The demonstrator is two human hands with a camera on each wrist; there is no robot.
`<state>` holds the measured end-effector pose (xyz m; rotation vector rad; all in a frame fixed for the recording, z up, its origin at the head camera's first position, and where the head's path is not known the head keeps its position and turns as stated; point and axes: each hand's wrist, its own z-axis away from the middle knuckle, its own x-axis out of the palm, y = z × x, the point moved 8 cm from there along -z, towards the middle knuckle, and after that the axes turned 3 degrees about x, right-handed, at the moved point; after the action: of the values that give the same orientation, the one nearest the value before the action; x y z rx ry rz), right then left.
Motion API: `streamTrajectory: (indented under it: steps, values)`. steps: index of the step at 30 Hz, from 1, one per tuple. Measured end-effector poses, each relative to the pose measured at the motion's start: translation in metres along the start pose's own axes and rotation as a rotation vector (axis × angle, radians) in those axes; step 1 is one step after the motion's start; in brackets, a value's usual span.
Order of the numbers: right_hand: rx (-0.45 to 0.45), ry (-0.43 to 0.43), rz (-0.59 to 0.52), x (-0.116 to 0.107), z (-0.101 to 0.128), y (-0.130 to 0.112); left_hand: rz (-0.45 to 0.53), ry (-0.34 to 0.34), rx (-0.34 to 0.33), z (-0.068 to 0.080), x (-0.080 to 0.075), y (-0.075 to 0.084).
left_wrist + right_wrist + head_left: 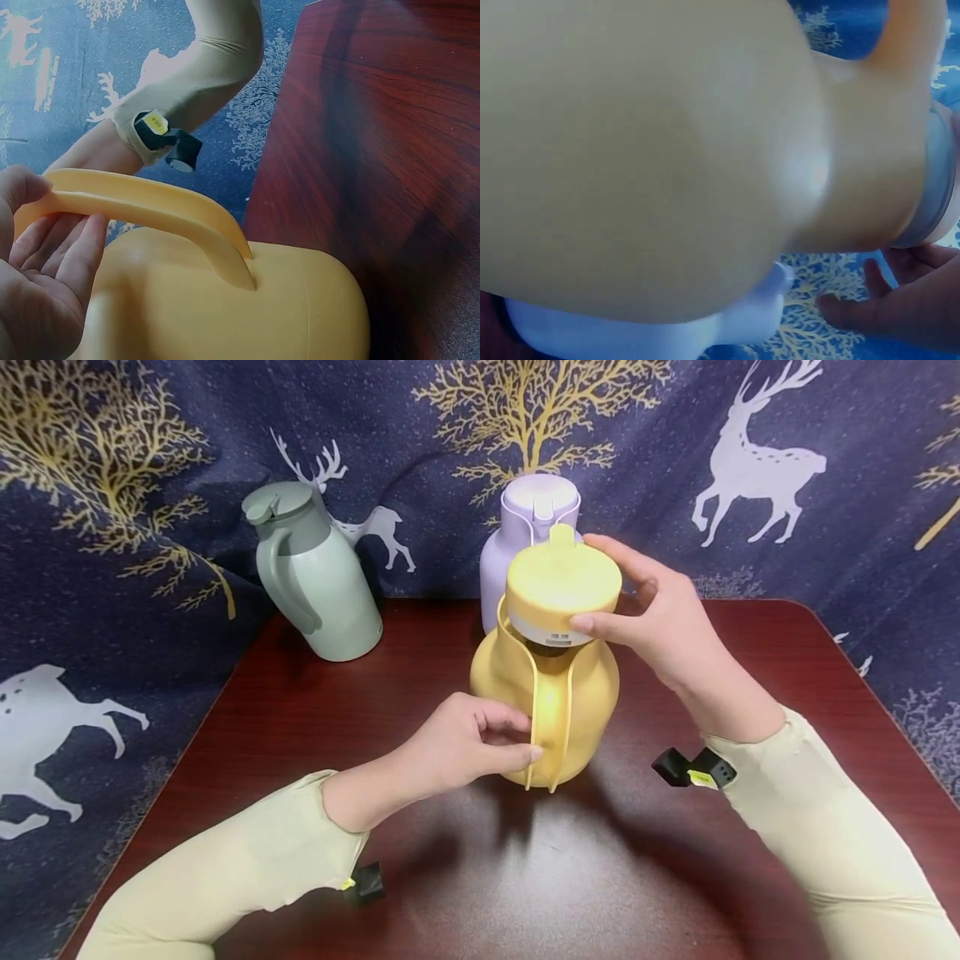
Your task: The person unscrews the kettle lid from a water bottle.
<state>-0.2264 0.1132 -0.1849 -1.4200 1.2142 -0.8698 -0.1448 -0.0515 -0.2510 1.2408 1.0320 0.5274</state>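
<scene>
A yellow thermal jug (596,710) stands on the table, its handle (553,722) facing me. My left hand (461,739) holds that handle, thumb on the near side and fingers reaching behind it; the left wrist view shows the handle (161,214) between them. At the mouth, my right hand (667,618) grips the round yellow lid (562,581) by its sides. The lid sits raised and slightly tilted, with its pale lower ring exposed and a dark gap beneath. In the right wrist view the jug body (652,157) fills most of the picture, with the right hand (911,304) beside the neck.
Directly behind the yellow jug is a lilac jug (491,568), partly hidden. A green jug (330,585) stands at the back left of the dark red table (337,693). A blue cloth with deer and trees (420,435) hangs behind the table.
</scene>
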Motion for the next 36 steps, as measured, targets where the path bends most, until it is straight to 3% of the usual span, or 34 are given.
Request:
streamTrajectory:
  steps: [8, 18, 29, 36]
  values:
    - [-0.126, 0.010, -0.273, -0.016, -0.002, -0.025, 0.008, -0.001, -0.028, 0.000, 0.001, -0.003]
    - [-0.253, 0.009, -0.416, -0.043, 0.003, -0.041, 0.047, -0.021, -0.003, 0.001, 0.002, -0.001]
    - [-0.246, -0.032, -0.565, -0.071, 0.005, -0.037, 0.053, -0.023, -0.010, 0.001, 0.002, -0.003]
    - [-0.251, -0.036, -0.559, -0.081, 0.015, -0.035, 0.066, -0.017, -0.018, 0.000, 0.002, -0.005]
